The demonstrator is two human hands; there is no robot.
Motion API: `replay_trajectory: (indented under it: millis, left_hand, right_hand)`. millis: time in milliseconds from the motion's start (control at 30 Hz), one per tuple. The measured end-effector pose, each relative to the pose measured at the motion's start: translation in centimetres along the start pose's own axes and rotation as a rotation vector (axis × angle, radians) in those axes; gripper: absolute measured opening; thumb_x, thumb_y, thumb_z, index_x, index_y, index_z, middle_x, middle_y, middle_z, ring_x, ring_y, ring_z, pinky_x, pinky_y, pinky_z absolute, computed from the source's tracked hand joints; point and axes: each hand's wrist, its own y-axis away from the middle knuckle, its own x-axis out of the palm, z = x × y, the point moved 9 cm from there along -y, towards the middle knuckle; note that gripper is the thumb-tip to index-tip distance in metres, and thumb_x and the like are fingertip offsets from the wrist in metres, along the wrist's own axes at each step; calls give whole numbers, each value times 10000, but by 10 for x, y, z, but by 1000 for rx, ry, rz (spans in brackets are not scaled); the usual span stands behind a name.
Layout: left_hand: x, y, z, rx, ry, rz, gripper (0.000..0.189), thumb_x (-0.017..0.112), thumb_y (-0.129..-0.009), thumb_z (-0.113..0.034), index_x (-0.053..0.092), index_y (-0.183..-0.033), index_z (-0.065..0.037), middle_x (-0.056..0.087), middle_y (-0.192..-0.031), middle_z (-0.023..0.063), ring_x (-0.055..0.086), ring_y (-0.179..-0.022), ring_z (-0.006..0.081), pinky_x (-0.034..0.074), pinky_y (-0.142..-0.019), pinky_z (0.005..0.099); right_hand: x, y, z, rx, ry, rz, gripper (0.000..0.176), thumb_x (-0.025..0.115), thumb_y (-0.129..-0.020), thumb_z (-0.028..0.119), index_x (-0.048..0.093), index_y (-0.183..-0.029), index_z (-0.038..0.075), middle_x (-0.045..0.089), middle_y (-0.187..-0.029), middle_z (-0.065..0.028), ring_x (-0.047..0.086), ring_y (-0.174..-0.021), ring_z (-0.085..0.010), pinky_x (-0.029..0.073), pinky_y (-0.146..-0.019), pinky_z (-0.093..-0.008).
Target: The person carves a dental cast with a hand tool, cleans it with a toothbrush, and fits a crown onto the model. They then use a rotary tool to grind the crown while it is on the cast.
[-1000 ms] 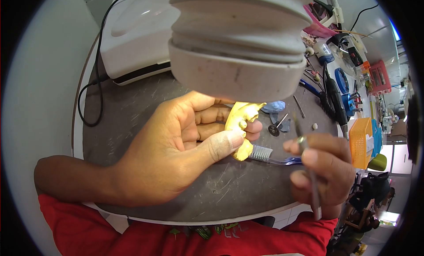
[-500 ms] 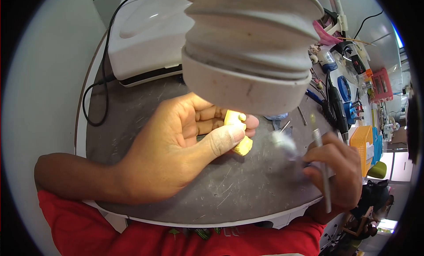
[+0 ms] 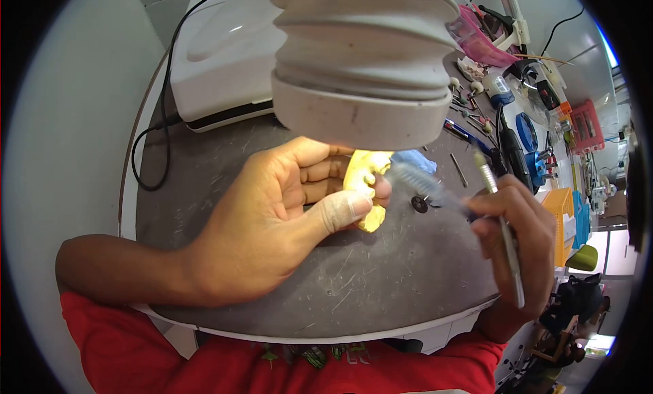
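My left hand (image 3: pixel 272 217) holds a yellow dental model (image 3: pixel 372 220) between thumb and fingers, just below the rim of a ribbed white hose (image 3: pixel 360 115). In my right hand (image 3: pixel 513 237) there is a brush (image 3: pixel 418 179), its bristles blurred by motion and close to the model's right side; whether they touch it I cannot tell. A thin metal-handled tool (image 3: pixel 509 258) is also held in that hand, pointing upward. A blue piece of material (image 3: pixel 415 160) lies behind the brush, and a small dark disc (image 3: pixel 420 203) is below it.
A white machine (image 3: pixel 224 60) with a black cable stands at the back left of the grey table (image 3: pixel 326 278). Small rotary bits, a pink basket (image 3: pixel 476 43), a blue-capped bottle (image 3: pixel 498 88) and an orange basket (image 3: pixel 559 217) are at the right. Another person (image 3: pixel 578 302) appears at the far right.
The brush has moved up and left toward the model, with my right hand slightly higher. The hose appears further up and left, uncovering more of the table's items.
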Motion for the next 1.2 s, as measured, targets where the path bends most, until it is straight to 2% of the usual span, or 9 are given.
replay_trajectory:
  millis: [100,267,367,433,567,600,633,733,1200]
  left_hand:
    - [3,1,-2,15,-21,42,439,523,-909,-65,371,-1311,27,556,-1151,135,558,-1066,172,459,-931,288]
    - [5,0,-3,15,-16,45,448,518,-908,-57,365,-1321,25,559,-1142,141,532,-1100,173,438,-958,296]
    - [4,1,-1,4,-15,41,447,518,-906,-54,366,-1319,22,562,-1138,147,537,-1094,176,435,-962,299]
    - [5,1,-2,20,-16,42,436,525,-901,-49,378,-1307,19,564,-1135,149,546,-1081,177,444,-953,302]
    - [6,3,-2,-13,-24,36,419,564,-873,-22,413,-1263,8,578,-1112,150,578,-1036,180,481,-912,310]
    - [6,3,-2,-16,-23,38,419,564,-873,-22,413,-1263,8,578,-1112,150,578,-1036,180,481,-912,310]
    - [7,2,-2,-18,-28,41,425,592,-852,-10,424,-1241,5,584,-1102,148,585,-1024,180,489,-903,310]
    - [7,2,-1,-30,-48,42,437,644,-804,21,440,-1190,-2,593,-1074,140,596,-1002,180,502,-889,313]
    - [9,2,-3,-51,-93,14,484,724,-698,79,436,-1079,0,566,-978,91,615,-927,164,571,-783,295]
  right_hand:
    - [-9,-2,-27,155,89,-47,137,679,-756,70,593,-836,0,509,-697,-99,531,-580,-239,405,-522,-311]
    - [-2,-9,-24,32,194,-70,156,690,-734,35,586,-844,-4,526,-729,-101,529,-589,-250,411,-546,-319]
    - [-11,-8,-5,-121,255,-221,282,615,-848,280,606,-859,-2,543,-741,-113,552,-622,-234,417,-556,-314]
    - [-19,1,-9,-18,2,-371,831,242,-851,715,595,-952,-30,565,-792,-112,554,-699,-186,437,-616,-283]
    - [-7,12,8,-179,-343,-377,901,145,-830,749,558,-1062,-16,578,-805,-124,531,-701,-176,442,-661,-278]
    - [-6,13,17,-343,-198,-304,679,336,-898,614,529,-1052,-19,577,-813,-136,521,-688,-170,446,-641,-250]
    - [-6,13,17,-340,-196,-303,679,336,-898,614,529,-1052,-19,577,-813,-136,521,-688,-170,446,-641,-250]
    - [12,7,30,-410,-317,-147,257,620,-808,94,492,-1004,-12,557,-807,-150,561,-715,-189,473,-661,-259]
    - [30,7,39,-433,-493,-92,243,657,-772,12,508,-964,10,545,-847,-141,618,-760,-225,500,-667,-275]
